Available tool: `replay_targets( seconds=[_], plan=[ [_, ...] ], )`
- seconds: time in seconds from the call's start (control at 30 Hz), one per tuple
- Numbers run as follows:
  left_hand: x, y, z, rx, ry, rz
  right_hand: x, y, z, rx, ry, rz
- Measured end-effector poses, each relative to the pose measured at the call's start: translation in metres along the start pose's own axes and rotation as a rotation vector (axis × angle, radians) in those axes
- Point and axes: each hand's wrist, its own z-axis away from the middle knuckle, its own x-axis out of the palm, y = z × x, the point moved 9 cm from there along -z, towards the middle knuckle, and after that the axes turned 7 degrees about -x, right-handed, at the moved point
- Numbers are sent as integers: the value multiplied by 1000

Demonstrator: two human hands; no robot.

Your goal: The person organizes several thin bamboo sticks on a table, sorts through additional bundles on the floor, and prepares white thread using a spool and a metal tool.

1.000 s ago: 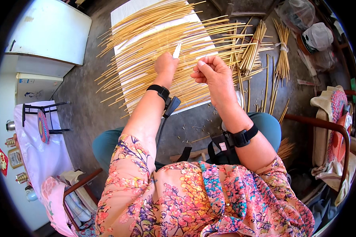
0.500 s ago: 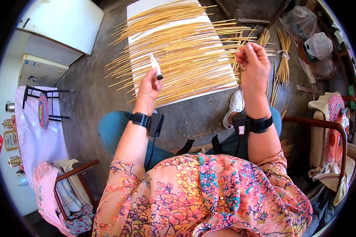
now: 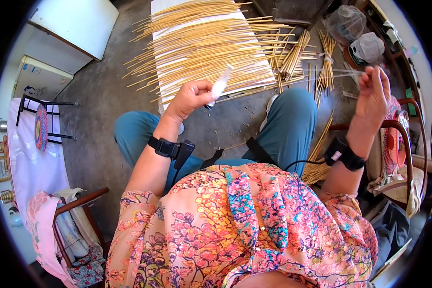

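Note:
My left hand (image 3: 189, 100) is closed on a white elongated object (image 3: 219, 86) with a dark end, held just in front of the rows of straw-coloured sticks (image 3: 197, 53) on a white board (image 3: 165, 6). Out to the right, my right hand (image 3: 372, 93) is raised, fingertips pinched on a thin clear thread (image 3: 338, 72) that stretches leftward across the sticks. Thin light threads also cross the rows of sticks.
Stick bundles (image 3: 327, 57) and bagged containers (image 3: 367, 47) lie at right. A wooden chair (image 3: 401, 132) stands beside me. At left are a white cabinet (image 3: 76, 26), black stool (image 3: 50, 136), draped table (image 3: 31, 165) and another chair (image 3: 84, 201).
My right hand has moved far to the right, drawing the thread out taut. My left hand, still holding the white object, has shifted slightly right. My knees show more, below the board.

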Motion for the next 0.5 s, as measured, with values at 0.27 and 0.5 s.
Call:
replay_targets(
  seconds=[0.27,0.5],
  plan=[
    [-44,15,7,49,93,-58,3,14,27,102,29,-53],
    [-113,-27,-44,-6,427,-142,102,74,32,214,-52,-107]
  ],
)
